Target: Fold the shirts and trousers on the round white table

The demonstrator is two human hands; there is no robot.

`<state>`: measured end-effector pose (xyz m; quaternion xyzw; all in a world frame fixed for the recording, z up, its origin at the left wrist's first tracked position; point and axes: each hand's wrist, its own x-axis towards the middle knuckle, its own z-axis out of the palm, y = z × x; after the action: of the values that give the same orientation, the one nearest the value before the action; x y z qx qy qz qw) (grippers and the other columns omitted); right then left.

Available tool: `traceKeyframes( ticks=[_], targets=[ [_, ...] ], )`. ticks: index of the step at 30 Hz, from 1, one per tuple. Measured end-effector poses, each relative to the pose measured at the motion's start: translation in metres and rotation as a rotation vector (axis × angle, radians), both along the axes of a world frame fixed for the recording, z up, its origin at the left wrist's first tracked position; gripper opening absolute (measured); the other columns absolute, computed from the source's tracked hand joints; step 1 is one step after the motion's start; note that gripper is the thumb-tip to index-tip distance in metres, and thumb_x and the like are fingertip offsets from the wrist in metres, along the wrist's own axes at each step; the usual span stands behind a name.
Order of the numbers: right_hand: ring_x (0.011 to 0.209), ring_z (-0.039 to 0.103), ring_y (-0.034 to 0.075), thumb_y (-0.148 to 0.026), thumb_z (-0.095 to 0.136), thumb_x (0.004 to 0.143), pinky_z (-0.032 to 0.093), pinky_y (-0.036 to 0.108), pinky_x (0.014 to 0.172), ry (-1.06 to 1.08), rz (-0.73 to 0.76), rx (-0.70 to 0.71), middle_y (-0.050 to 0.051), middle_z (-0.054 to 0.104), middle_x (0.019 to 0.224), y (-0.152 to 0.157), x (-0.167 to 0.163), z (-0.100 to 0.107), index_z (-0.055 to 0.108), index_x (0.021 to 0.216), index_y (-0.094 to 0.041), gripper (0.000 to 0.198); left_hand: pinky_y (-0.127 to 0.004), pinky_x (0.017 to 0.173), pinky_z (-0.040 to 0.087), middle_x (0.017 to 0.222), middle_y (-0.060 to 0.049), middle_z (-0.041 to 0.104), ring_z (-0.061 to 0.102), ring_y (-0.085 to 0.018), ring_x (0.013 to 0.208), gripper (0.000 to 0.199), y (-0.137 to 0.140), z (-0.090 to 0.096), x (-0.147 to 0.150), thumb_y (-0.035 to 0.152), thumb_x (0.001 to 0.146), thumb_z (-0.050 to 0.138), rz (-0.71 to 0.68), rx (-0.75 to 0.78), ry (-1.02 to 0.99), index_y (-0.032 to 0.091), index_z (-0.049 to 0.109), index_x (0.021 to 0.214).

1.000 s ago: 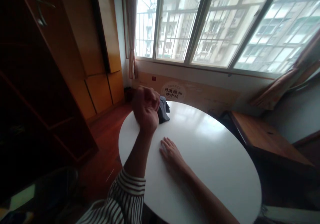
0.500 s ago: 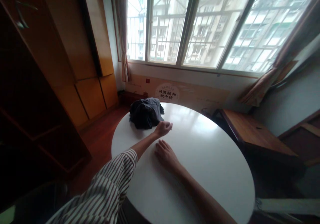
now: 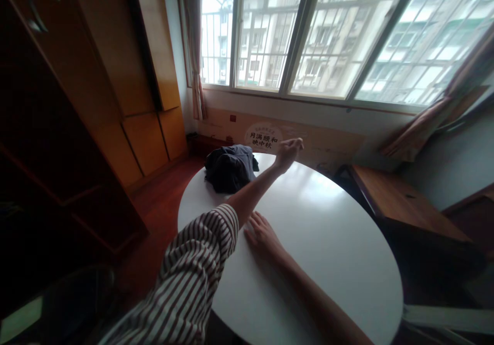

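My left hand point(image 3: 288, 155) is raised over the far side of the white round table point(image 3: 328, 247), its fingers curled together in a pinch. Anything between those fingers is too small or too hidden to make out. Flat on the tabletop lies my right hand point(image 3: 265, 237), fingers stretched forward, holding nothing. A crumpled bundle of dark cloth point(image 3: 230, 169), black and grey, rests near the table's far left edge. My left forearm passes just to the right of the bundle, in front of its lower corner.
A brown wooden desk point(image 3: 409, 201) stands right of the table. Wooden cabinets point(image 3: 146, 139) line the left side. Beyond the table, a printed banner point(image 3: 332, 138) runs along the wall under barred windows point(image 3: 262, 47). A pale bar point(image 3: 443, 315) lies at the lower right.
My left hand has risen and moved forward and right, away from the cloth bundle. My right hand stays flat in about the same place on the table. The camera view has shifted slightly.
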<state>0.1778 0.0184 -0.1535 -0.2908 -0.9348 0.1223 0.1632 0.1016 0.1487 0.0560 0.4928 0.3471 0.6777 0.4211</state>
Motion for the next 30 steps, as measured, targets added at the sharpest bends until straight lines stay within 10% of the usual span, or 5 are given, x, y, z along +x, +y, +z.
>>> traceKeyframes(
  ticks=[6,10,13,24,30],
  targets=[
    [0.134,0.047,0.033,-0.032,0.051,0.092,0.038,0.047,0.112,0.102,0.034,-0.041,0.019,0.054,0.142,0.0,0.001,0.01,0.059,0.132,-0.009,0.047,-0.023,0.053,0.028,0.05,0.005,0.046,0.038,-0.008,0.048,0.034,-0.072,-0.094,-0.009,0.035,0.09,0.055,-0.066,0.213,0.821,0.014,0.062,0.063],
    [0.083,0.067,0.021,-0.029,0.045,0.094,0.052,0.032,0.08,0.318,0.057,-0.148,0.009,0.073,0.092,0.012,0.015,0.024,0.068,0.091,-0.018,0.026,-0.024,0.056,0.028,0.054,0.005,0.042,0.035,-0.008,0.052,0.037,-0.101,-0.155,-0.055,0.032,0.093,0.049,0.079,0.194,0.932,0.017,0.05,0.059],
    [0.05,0.048,0.011,-0.035,0.045,0.094,0.041,0.024,0.056,0.433,-0.049,-0.121,-0.001,0.053,0.053,0.025,0.031,0.031,0.049,0.058,-0.02,0.039,-0.024,0.056,0.028,0.056,0.006,0.036,0.034,-0.009,0.054,0.039,-0.108,-0.179,-0.08,0.034,0.093,0.047,0.173,0.13,0.918,0.019,0.04,0.058],
    [0.049,0.038,0.011,-0.04,0.04,0.093,0.036,0.025,0.052,0.414,-0.356,0.082,-0.003,0.04,0.052,0.072,0.068,0.011,0.037,0.054,-0.023,0.043,-0.03,0.087,0.049,0.097,-0.008,0.065,0.062,-0.017,0.091,0.026,-0.112,-0.187,-0.099,0.036,0.097,0.048,-0.02,0.252,1.126,0.018,0.066,0.092],
    [0.122,0.054,0.028,-0.047,0.049,0.095,0.043,0.045,0.104,0.142,-0.159,0.165,0.017,0.062,0.125,0.069,0.104,0.02,0.066,0.115,-0.015,0.041,-0.047,0.12,0.024,0.159,-0.016,0.03,0.025,-0.028,0.148,0.08,-0.106,-0.189,-0.104,0.062,0.092,0.05,-0.099,0.182,1.42,0.015,0.03,0.154]
  ],
)
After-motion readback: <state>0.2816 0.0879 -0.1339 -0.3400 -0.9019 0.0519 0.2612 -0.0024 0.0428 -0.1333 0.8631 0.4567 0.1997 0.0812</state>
